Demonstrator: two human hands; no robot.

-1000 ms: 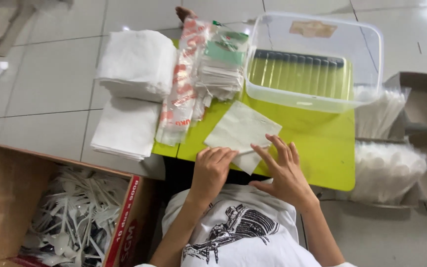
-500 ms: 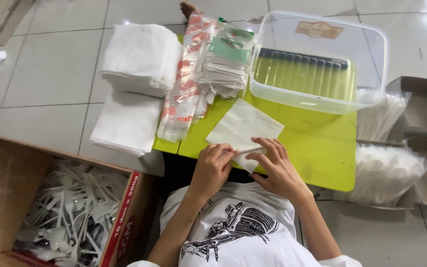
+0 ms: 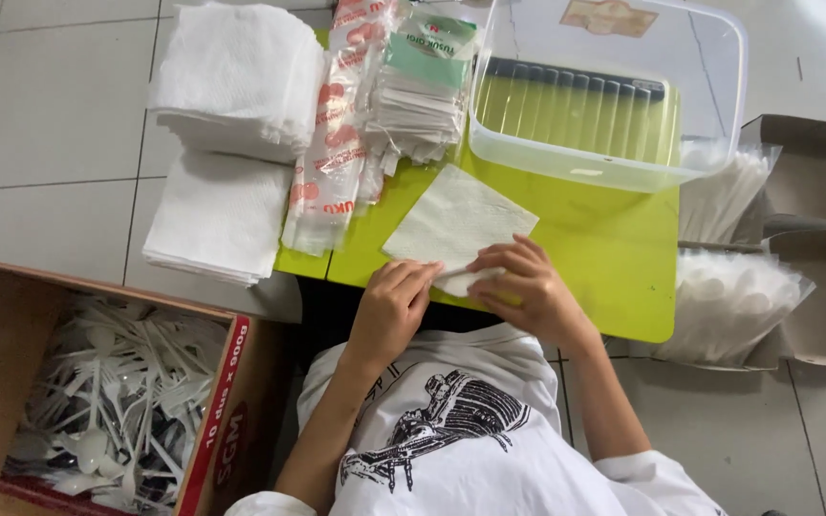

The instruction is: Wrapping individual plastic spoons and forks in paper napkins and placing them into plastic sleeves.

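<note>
- The left hand [image 3: 392, 304] and right hand [image 3: 526, 287] are both pinching the napkin [image 3: 456, 222] by its near corner
- The napkin is stretching away toward upper centre, lying diagonally on the green table [image 3: 614, 258]

Two stacks of white napkins [image 3: 231, 143] lie up and to the left of the hands, with clear printed sleeves [image 3: 336, 134] and a pile of small paper packets [image 3: 423, 91] just beside them on the lime-green table [image 3: 614, 258]. Beyond the hands stands a clear plastic tub [image 3: 614, 96] — dark items line its floor. Down to the left, a cardboard box [image 3: 97, 392] holds white plastic cutlery — to the right sit bags of white utensils [image 3: 728, 296].
</note>
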